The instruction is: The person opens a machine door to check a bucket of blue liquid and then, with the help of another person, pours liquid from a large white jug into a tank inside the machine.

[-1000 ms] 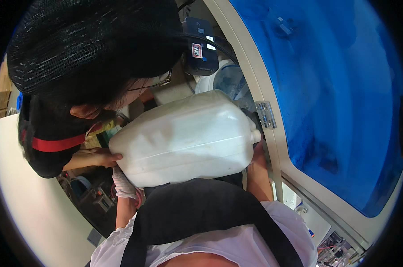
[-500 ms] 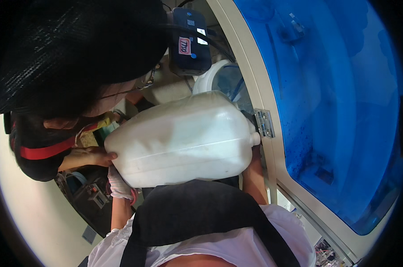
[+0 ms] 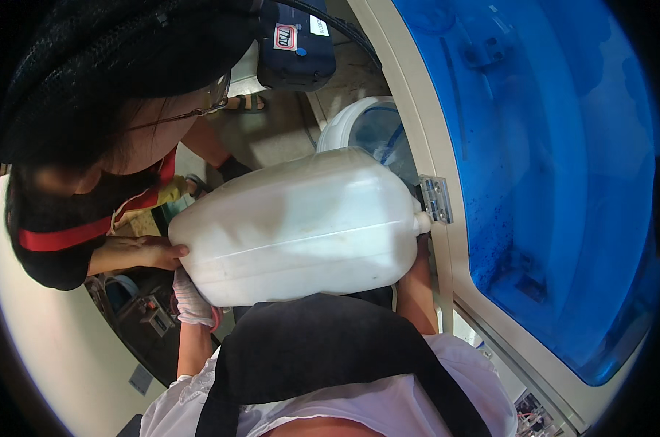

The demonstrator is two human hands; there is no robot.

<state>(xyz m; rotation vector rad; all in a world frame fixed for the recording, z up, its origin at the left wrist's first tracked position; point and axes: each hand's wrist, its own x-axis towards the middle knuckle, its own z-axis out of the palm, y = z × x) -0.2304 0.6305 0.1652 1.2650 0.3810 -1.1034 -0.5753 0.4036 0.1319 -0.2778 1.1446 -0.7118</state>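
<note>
A large white plastic jug [image 3: 301,226] lies on its side in front of my body, with its capped neck [image 3: 422,222] toward the right. My left hand [image 3: 191,300], in a pale striped glove, holds the lower left end of the jug; its fingers are partly hidden behind it. At the neck end my right hand [image 3: 424,247] holds the jug from below and behind, mostly out of sight. A co-worker's hand [image 3: 158,253] touches the jug's left end, just above my glove. Behind the jug stands a white bucket [image 3: 337,130] with a blue hose in it.
A pale frame [image 3: 410,87] with a blue see-through panel [image 3: 534,182] and a metal hinge [image 3: 436,199] rises close to the jug's neck. The co-worker leans in from the left, wearing a black device [image 3: 297,54]. Dark equipment [image 3: 155,317] sits at lower left.
The co-worker's head and device have shifted up and left, showing more of the bucket and a sandalled foot. The jug's neck end has moved slightly right, toward the hinge.
</note>
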